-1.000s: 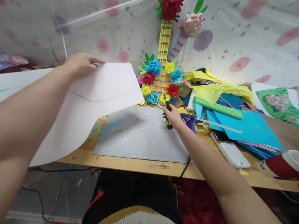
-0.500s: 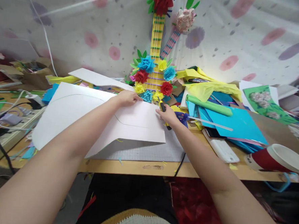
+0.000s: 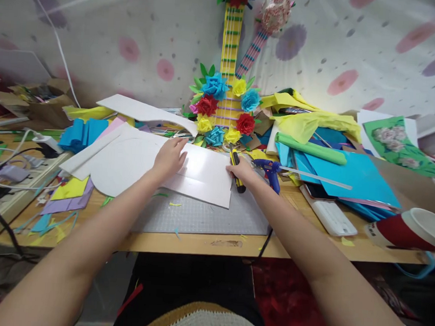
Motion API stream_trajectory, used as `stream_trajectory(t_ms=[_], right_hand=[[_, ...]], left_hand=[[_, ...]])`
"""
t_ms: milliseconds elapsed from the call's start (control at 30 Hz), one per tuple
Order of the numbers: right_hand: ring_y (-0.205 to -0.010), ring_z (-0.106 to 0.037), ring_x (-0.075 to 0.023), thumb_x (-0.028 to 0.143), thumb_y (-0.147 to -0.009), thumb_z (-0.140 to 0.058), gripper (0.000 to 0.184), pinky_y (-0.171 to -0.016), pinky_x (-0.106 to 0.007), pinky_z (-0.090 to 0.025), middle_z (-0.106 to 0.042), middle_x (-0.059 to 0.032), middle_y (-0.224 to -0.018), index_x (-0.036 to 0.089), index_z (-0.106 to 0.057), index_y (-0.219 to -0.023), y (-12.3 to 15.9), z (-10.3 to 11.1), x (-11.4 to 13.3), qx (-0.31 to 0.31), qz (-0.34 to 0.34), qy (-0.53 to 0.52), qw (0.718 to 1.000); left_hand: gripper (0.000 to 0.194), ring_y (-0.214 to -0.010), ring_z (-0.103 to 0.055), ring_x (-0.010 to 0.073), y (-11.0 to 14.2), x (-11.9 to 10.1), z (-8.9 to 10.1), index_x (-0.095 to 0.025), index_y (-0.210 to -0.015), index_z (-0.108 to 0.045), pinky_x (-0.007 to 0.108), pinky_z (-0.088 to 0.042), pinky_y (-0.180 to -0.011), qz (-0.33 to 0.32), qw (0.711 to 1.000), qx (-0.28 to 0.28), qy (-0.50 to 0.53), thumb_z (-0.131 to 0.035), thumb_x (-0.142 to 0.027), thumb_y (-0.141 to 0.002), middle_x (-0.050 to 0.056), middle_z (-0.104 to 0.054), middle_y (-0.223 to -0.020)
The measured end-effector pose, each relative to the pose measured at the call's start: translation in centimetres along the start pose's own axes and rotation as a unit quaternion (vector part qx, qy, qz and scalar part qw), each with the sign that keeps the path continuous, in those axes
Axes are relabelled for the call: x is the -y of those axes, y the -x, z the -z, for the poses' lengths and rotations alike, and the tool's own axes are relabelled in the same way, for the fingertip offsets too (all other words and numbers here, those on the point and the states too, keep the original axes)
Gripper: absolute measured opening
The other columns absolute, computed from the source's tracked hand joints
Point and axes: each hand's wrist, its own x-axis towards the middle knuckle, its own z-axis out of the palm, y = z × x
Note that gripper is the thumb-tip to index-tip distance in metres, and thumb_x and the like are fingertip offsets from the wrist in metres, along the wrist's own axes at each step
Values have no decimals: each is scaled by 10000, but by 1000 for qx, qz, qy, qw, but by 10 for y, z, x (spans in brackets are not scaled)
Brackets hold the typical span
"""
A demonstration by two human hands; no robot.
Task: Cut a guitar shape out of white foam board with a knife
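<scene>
A white board (image 3: 205,174) with a drawn line and a rounded left part lies on the grey cutting mat (image 3: 199,221). My left hand (image 3: 170,157) rests on top of it, fingers apart and gripping nothing. At the board's right end, my right hand (image 3: 243,170) is closed around a yellow and black utility knife (image 3: 236,159), whose tip points away from me. Whether the blade is out I cannot tell. Behind the board stands a yellow paper guitar (image 3: 229,60) trimmed with paper flowers.
A blue glue gun (image 3: 270,172) with a long glue stick is right of the knife. Blue sheets (image 3: 356,176), a white phone-like object (image 3: 332,217) and a lidded cup (image 3: 412,228) are farther right. A power strip (image 3: 20,190) with cables lies at left.
The white board has shifted and turned, uncovering yellow and purple paper at left. My left hand has moved left and nearer to me. My right hand keeps the knife in nearly the same place.
</scene>
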Motion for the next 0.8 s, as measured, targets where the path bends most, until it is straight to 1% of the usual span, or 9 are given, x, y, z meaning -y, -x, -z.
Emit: stream_trajectory(t_ms=[67, 133, 200, 267, 367, 467, 633, 733, 800], right_hand=[[-708, -600, -185, 226, -656, -583, 465, -613, -271, -453, -637, -30, -751, 165, -500, -1110, 2, 2, 0, -8, 4, 45, 999], [-782, -610, -202, 240, -656, -590, 538, -661, -281, -454, -652, -55, -843, 160, -478, -1176, 3, 4, 2, -9, 18, 89, 996], [-833, -613, -217, 247, -665, -595, 596, -702, -293, -452, -655, -78, -916, 152, -449, -1235, 4, 5, 5, -1, 26, 132, 991], [-863, -613, -229, 252, -673, -598, 635, -723, -299, -449, -654, -98, -960, 140, -425, -1274, 4, 4, 7, 13, 27, 163, 986], [-874, -613, -233, 259, -685, -596, 667, -717, -295, -448, -654, -113, -984, 123, -397, -1307, 4, 3, 8, 26, 23, 173, 984], [-856, -616, -224, 271, -699, -591, 648, -702, -287, -446, -657, -109, -983, 130, -406, -1303, 3, 5, 6, 33, 34, 185, 982], [-862, -617, -217, 364, -724, -597, 585, -710, -282, -441, -656, -103, -1009, 149, -468, -1253, 1, 15, 8, 80, 65, 251, 963], [-967, -592, -238, 371, -738, -592, 546, -761, -287, -433, -629, -124, -1096, 147, -489, -1226, 1, 17, 10, 57, 84, 291, 951], [-1026, -568, -251, 376, -753, -578, 522, -785, -294, -428, -599, -137, -1161, 147, -490, -1214, 1, 15, 10, 33, 79, 290, 953]], left_hand=[[550, -1337, -296, 265, 31, -4, -3, -109, -1356, -390, 423, -227, -1099, 25, 998, 47, -22, -362, -391, -884, 138, -407, -1407], [690, -1376, -200, 306, 54, -7, -8, -66, -1392, -315, 471, -174, -1112, 63, 992, 99, -42, -351, -510, -865, 171, -303, -1465], [770, -1386, -161, 315, 68, -9, -13, -19, -1404, -266, 472, -148, -1121, 97, 984, 143, -47, -297, -566, -863, 197, -241, -1483], [794, -1391, -142, 310, 73, -10, -16, 1, -1408, -246, 465, -129, -1127, 109, 978, 169, -47, -244, -582, -869, 203, -209, -1490], [793, -1394, -127, 304, 74, -10, -20, -2, -1409, -247, 472, -124, -1127, 104, 978, 172, -48, -203, -585, -874, 198, -194, -1495], [797, -1394, -132, 299, 75, -10, -21, -4, -1408, -248, 474, -131, -1125, 100, 980, 164, -50, -192, -591, -872, 197, -201, -1492], [803, -1393, -141, 294, 78, -13, -22, -2, -1409, -246, 464, -116, -1129, 101, 979, 171, -54, -201, -593, -867, 193, -219, -1489], [789, -1394, -140, 288, 78, -19, -21, -11, -1410, -247, 461, -114, -1130, 116, 978, 167, -55, -200, -585, -870, 187, -209, -1494], [786, -1393, -138, 295, 78, -25, -21, 0, -1407, -246, 463, -115, -1130, 131, 976, 166, -53, -201, -577, -875, 196, -199, -1493]])
